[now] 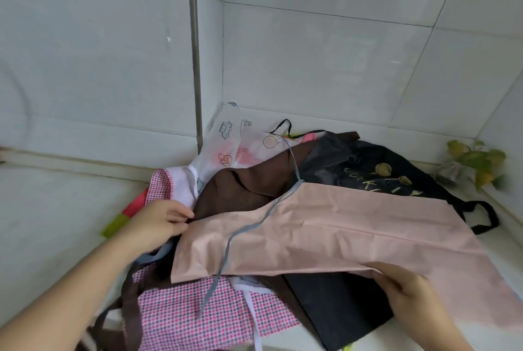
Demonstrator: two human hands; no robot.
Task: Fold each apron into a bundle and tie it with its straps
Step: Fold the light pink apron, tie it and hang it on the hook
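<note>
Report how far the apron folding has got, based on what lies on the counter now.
Done: nothing visible; no tied bundle shows anywhere. In hand: the pink apron, stretched over the pile, the left hand pinching one end and the right hand gripping the other, its grey strap trailing loose. Left: the brown apron, black apron, checked apron and white printed apron all lie unfolded in a heap.

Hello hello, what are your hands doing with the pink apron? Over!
Left hand pinches pink apron at one end, right hand grips the other. Apron unfolded, untied. Grey strap trails across it; other aprons heaped underneath.
</note>
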